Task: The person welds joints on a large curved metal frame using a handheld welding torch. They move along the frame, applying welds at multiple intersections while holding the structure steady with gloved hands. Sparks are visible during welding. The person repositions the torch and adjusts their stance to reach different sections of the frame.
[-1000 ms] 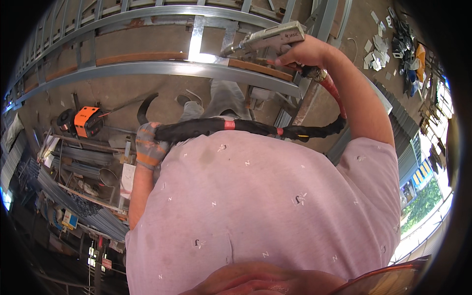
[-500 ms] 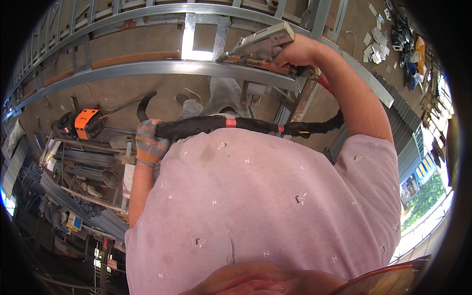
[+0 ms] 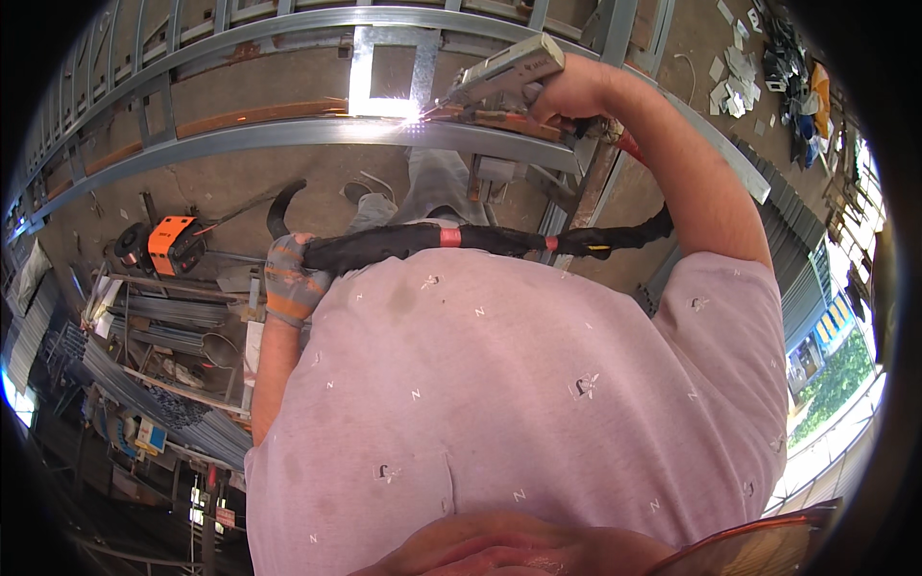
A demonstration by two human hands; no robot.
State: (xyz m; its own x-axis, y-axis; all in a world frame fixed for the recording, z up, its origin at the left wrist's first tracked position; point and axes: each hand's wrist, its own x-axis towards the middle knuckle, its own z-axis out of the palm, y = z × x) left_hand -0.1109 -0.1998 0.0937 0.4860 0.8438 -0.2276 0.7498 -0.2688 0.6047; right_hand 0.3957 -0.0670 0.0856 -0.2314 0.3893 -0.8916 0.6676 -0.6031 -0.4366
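My right hand [image 3: 574,88] grips a grey welding torch [image 3: 501,70] whose tip touches a grey metal frame rail [image 3: 288,134], with a bright spark [image 3: 415,110] at the contact. My left hand [image 3: 291,278], in a grey and orange work glove, holds the thick black cable [image 3: 461,240] that runs across my chest toward the torch. My pink shirt [image 3: 519,403] fills the lower middle of the view.
An orange welding machine [image 3: 173,245] stands on the concrete floor at left. Stacks of metal profiles [image 3: 144,384] lie lower left. Scrap pieces [image 3: 759,48] are scattered at upper right. More frame bars [image 3: 192,29] curve along the top.
The torch and my right hand have shifted right along the rail, and a bright spark shows at the tip. My left hand keeps holding the cable.
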